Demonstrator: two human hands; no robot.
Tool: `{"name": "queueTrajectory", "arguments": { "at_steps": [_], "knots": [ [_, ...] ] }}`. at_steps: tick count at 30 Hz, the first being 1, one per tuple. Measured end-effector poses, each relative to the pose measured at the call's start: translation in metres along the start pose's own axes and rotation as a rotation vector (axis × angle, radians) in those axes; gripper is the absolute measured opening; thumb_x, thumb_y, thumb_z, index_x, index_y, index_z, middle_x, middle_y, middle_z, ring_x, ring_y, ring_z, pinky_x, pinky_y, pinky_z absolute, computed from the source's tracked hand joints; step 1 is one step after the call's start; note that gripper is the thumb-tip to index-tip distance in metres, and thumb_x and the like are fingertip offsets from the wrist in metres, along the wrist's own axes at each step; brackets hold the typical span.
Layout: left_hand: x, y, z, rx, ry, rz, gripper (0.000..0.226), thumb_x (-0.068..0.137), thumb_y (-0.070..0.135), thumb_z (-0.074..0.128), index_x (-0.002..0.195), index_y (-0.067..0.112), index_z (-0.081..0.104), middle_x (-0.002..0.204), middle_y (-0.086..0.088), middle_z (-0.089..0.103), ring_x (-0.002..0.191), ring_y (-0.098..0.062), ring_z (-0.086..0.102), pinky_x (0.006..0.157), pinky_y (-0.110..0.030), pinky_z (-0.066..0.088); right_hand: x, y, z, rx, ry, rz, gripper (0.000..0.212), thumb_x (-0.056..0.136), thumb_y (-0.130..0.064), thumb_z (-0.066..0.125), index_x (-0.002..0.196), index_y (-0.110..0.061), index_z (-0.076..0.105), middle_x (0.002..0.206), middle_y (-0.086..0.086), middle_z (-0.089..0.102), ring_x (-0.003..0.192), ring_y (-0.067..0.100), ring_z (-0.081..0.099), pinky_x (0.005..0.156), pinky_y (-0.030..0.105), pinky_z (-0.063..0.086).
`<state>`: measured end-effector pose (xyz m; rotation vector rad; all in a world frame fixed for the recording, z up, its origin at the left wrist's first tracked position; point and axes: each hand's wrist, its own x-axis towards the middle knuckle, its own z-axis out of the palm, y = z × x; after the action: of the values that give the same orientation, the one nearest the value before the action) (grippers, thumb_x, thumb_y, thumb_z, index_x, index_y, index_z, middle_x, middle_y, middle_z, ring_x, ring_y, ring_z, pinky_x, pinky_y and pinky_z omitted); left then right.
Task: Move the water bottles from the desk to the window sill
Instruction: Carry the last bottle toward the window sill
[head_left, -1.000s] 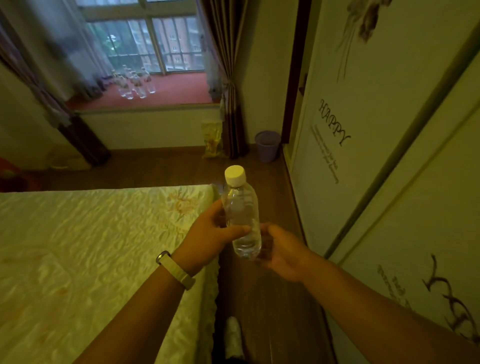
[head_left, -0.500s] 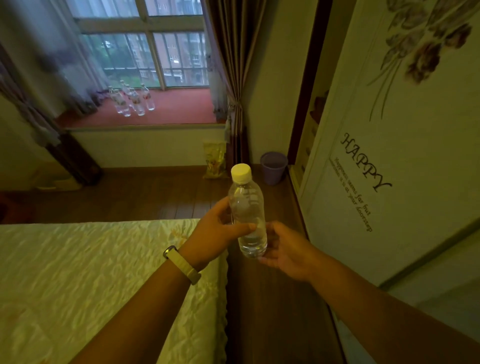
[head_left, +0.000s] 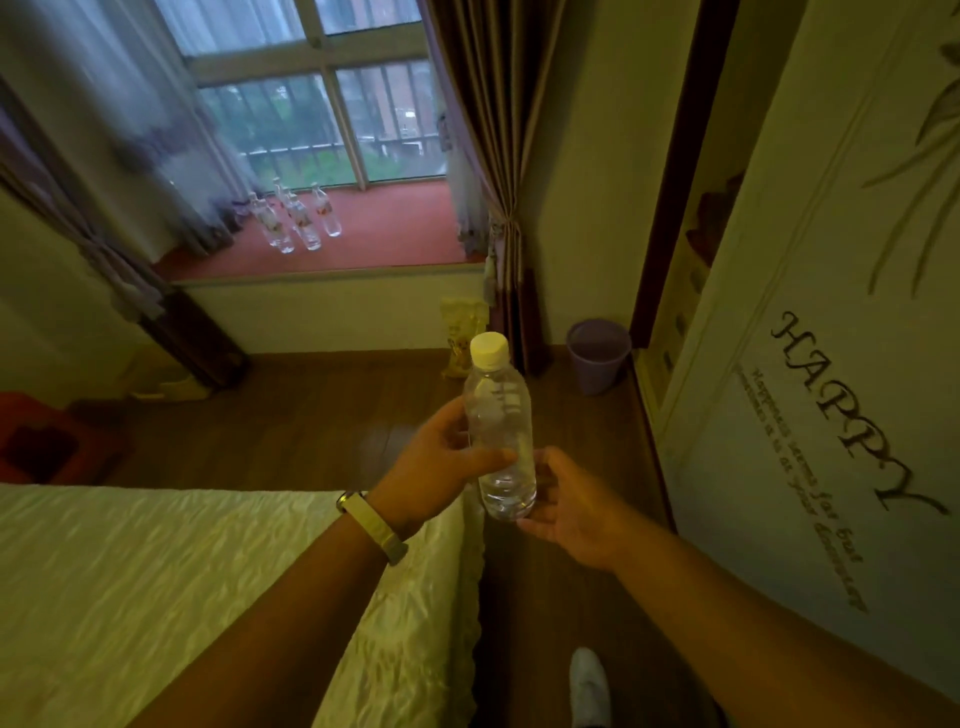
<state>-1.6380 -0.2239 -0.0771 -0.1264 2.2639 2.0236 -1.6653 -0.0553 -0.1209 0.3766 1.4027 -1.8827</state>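
A clear water bottle (head_left: 500, 426) with a pale cap stands upright in front of me, above the floor beside the bed corner. My left hand (head_left: 441, 462) grips its middle, thumb across the front. My right hand (head_left: 569, 499) cups the bottle's lower right side and base with loosely bent fingers. Several water bottles (head_left: 298, 221) stand in a cluster on the red window sill (head_left: 395, 228) at the far end of the room, near the left curtain.
A bed with a pale quilted cover (head_left: 208, 597) fills the lower left. A wardrobe (head_left: 831, 364) with lettering lines the right. A narrow wooden floor strip (head_left: 571, 415) leads to the sill, past a purple bin (head_left: 597, 358) and a yellow bag (head_left: 462, 332).
I have moved forward along the bed toward the window; the sill and its bottles look nearer. Both hands keep the same hold on the bottle.
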Motion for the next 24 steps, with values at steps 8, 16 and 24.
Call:
{"name": "queueTrajectory", "arguments": {
  "at_steps": [8,16,24],
  "knots": [
    [0.122,0.035,0.011,-0.019,0.065,0.018,0.065,0.063,0.025,0.083,0.124,0.021,0.06,0.118,-0.007,0.069,0.112,-0.026,0.066,0.097,-0.051,0.052,0.079,-0.11,-0.035,-0.031,-0.045,-0.016,0.021,0.1,-0.032,0.046,0.107,-0.02,0.061,0.112,0.01,0.064,0.105,0.031,0.06,0.094,0.045,0.048],
    [0.208,0.039,-0.011,-0.006,0.111,0.034,0.058,0.072,0.015,0.079,0.125,0.023,0.06,0.12,-0.003,0.069,0.113,-0.023,0.065,0.098,-0.05,0.052,0.151,-0.173,-0.037,-0.064,-0.079,0.009,0.019,0.098,-0.033,0.049,0.105,-0.021,0.062,0.12,0.016,0.062,0.11,0.035,0.06,0.092,0.044,0.05],
    [0.323,0.017,-0.071,-0.083,0.093,0.011,0.05,0.079,0.003,0.075,0.122,0.024,0.061,0.117,-0.003,0.07,0.11,-0.021,0.067,0.096,-0.048,0.054,0.266,-0.227,-0.012,-0.089,-0.046,0.041,0.027,0.097,-0.036,0.05,0.111,-0.017,0.063,0.121,0.016,0.065,0.11,0.034,0.062,0.09,0.042,0.051]
  ]
}}
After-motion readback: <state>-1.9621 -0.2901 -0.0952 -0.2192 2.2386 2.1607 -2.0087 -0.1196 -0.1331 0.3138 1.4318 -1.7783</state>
